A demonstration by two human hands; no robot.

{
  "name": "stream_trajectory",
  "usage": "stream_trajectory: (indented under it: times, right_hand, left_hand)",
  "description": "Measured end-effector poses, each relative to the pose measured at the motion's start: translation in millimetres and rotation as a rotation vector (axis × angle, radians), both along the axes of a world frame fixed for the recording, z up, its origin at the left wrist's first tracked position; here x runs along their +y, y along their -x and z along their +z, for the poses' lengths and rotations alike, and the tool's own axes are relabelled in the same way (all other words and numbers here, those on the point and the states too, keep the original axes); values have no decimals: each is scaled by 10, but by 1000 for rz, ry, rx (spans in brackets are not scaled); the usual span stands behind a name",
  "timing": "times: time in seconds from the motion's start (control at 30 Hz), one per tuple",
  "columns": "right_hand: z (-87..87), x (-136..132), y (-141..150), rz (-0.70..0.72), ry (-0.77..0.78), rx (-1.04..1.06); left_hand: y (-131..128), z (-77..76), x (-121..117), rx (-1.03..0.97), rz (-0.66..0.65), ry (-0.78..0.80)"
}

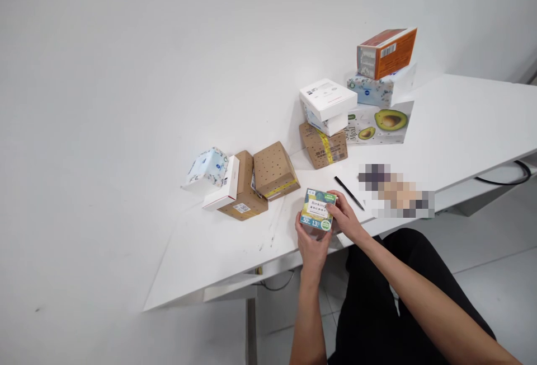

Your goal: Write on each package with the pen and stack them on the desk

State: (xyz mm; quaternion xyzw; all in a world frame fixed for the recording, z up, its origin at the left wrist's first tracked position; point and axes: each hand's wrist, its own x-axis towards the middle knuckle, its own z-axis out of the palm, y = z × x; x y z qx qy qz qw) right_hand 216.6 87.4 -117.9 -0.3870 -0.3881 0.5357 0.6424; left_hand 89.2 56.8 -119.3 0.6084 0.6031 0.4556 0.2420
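Observation:
Between my two hands is a small green and yellow box (315, 208) marked "Binking", held up at the table's front edge with its printed face toward me. My left hand (312, 244) is closed around its lower left part. Against its right side, my right hand (346, 216) grips with the thumb lying on the printed face. Just beyond my right hand, a black pen (349, 192) lies on the white table (201, 264). The fingers behind the box are hidden.
Left of centre stand brown cartons (274, 169), a white flat box (224, 188) and a tissue pack (207, 168). Farther back are stacked boxes: a white box (328, 98), a taped carton (323, 146), an avocado box (380, 124) and an orange box (394, 54). A blurred patch lies at right.

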Motion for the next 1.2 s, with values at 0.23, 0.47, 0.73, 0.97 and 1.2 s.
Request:
stream_trajectory:
  times: [0.23, 0.47, 0.73, 0.97, 1.2]
  right_hand:
    - [-16, 8, 4, -9, 11, -73]
    - [-16, 12, -49, 67, 24, -111]
    - [-49, -2, -66, 23, 97, -94]
    - [-57, 22, -74, 59, 98, 11]
    - [-20, -10, -66, 77, 79, 12]
  left_hand:
    - [-14, 34, -9, -5, 26, 6]
    - [16, -48, 13, -49, 34, -22]
    - [2, -32, 10, -136, 10, -38]
    - [36, 52, 9, -314, -20, 21]
    - [143, 60, 79, -441, -104, 40]
